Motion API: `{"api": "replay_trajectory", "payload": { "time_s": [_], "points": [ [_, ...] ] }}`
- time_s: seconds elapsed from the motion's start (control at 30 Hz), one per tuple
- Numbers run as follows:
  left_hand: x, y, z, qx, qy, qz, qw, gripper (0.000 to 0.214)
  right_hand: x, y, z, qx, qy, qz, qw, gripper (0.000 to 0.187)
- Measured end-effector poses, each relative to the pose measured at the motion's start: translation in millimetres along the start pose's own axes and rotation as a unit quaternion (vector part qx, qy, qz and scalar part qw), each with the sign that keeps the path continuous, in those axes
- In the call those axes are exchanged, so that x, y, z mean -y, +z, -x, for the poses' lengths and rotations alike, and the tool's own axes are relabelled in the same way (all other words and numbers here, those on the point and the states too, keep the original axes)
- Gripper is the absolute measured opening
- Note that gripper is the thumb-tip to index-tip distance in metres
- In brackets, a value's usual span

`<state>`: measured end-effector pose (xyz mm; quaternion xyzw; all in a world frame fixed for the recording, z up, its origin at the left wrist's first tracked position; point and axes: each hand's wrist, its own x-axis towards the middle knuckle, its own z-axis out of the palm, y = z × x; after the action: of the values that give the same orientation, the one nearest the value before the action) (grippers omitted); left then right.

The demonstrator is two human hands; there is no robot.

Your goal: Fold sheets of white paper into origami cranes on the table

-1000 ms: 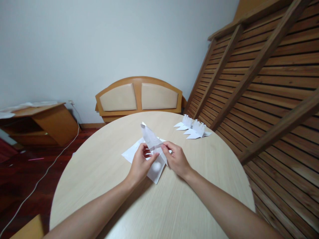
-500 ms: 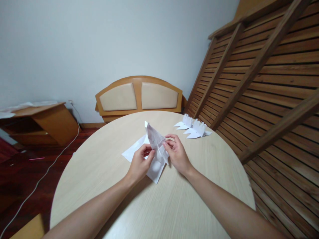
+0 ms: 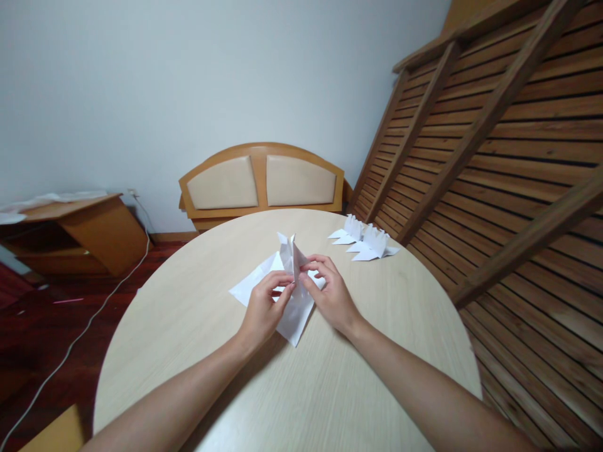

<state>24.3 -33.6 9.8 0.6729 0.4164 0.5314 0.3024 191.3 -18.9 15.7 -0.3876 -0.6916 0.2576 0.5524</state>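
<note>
A piece of folded white paper [image 3: 289, 256] stands upright between my hands, its pointed tips facing up and away from me. My left hand [image 3: 268, 306] pinches its lower left edge between thumb and fingers. On the other side my right hand [image 3: 330, 293] is closed on the right edge, thumb and fingertips pressed to the paper. Beneath them a flat sheet of white paper [image 3: 294, 323] lies on the round table, partly covered by the hands and the folded piece.
Several folded white paper figures [image 3: 372, 243] stand in rows at the far right of the round wooden table [image 3: 226, 383]. A headboard [image 3: 261, 179] is behind the table. Wooden slats [image 3: 509, 157] lean along the right. A cable [image 3: 94, 314] runs over the floor at left.
The folded paper has turned and narrowed, with its spread right-hand flap drawn in. My right hand has moved slightly left, nearer my left hand.
</note>
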Motion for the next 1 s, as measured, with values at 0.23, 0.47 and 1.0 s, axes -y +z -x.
{"api": "replay_trajectory", "payload": {
  "time_s": [0.23, 0.47, 1.0],
  "points": [
    [1.5, 1.5, -0.5, 0.004, -0.051, 0.035, 0.998, 0.023, -4.5, 0.5, -4.0, -0.020, 0.046, -0.061, 0.997, 0.018],
    [1.1, 5.3, -3.8, -0.017, -0.140, 0.201, 0.969, 0.055, -1.4, -1.2, -5.1, 0.028, 0.053, -0.094, 0.994, 0.020],
    [5.5, -4.0, -8.9, 0.005, -0.182, 0.251, 0.951, 0.038, -9.1, -3.9, -6.7, 0.054, 0.172, -0.293, 0.939, 0.038]
  ]
}}
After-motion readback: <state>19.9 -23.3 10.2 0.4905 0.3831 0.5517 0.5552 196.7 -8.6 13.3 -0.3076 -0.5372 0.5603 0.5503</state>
